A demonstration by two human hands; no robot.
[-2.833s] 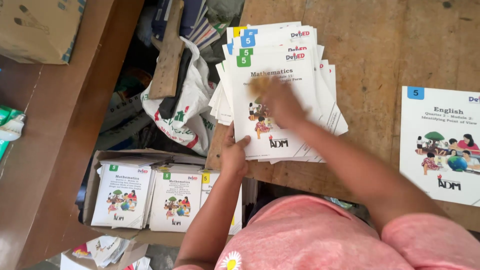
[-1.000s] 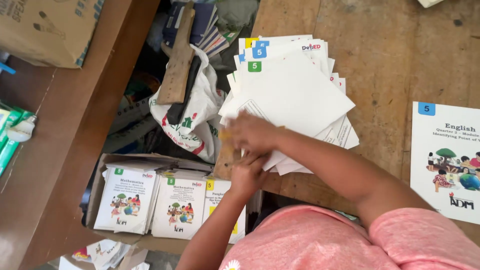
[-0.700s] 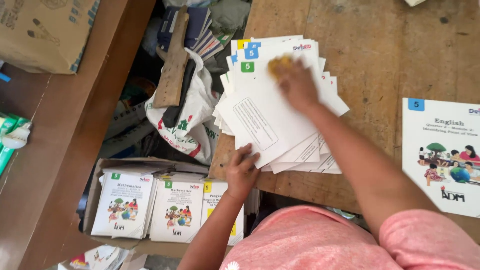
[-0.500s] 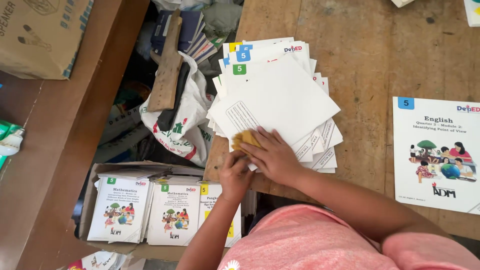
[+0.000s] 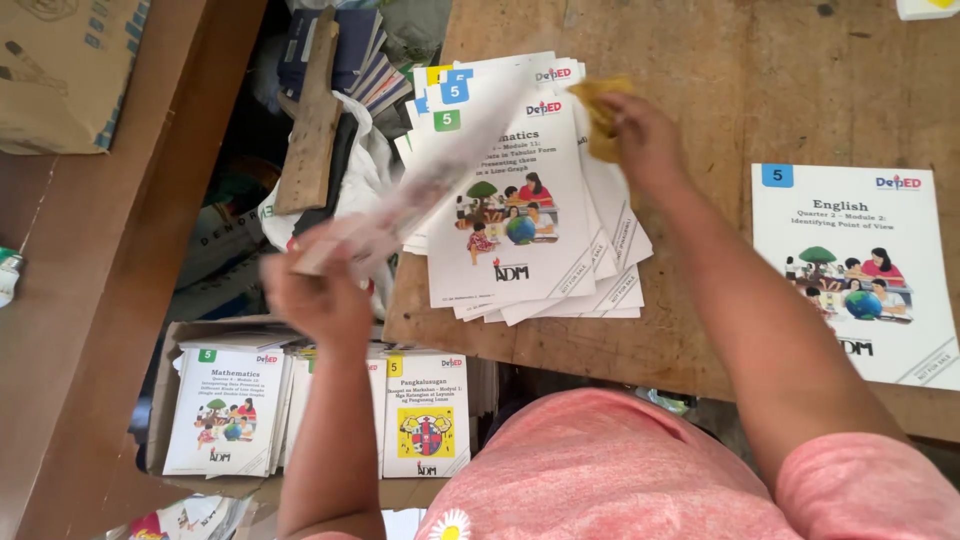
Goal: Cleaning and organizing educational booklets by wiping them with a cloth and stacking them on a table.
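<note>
Since half a second earlier, your left hand (image 5: 318, 290) had come away from the near edge of the worktop (image 5: 800, 80) and lifted one booklet (image 5: 420, 185) off the pile, and your right hand (image 5: 640, 135) had gone from that near edge up to the far side of the pile. The lifted booklet was blurred; you pinched it by its lower corner, closed around it, out past the worktop's left edge and above the gap beside it. Your right hand rested at the top right of the stack of booklets (image 5: 530, 220), fingers curled on a yellow cloth (image 5: 605, 115).

As far as I could judge, you were working through the stack one booklet at a time, wiping and then clearing each away. The stack lay fanned at the worktop's near left corner, several booklets deep, a coloured cover now showing on top, so most of it looked left to do. Below the left edge, an open cardboard box (image 5: 165, 400) on the floor held booklets standing in rows (image 5: 228, 410), which seemed the finished ones. One single booklet (image 5: 850, 270) lay apart toward the near right edge, untouched.
</note>
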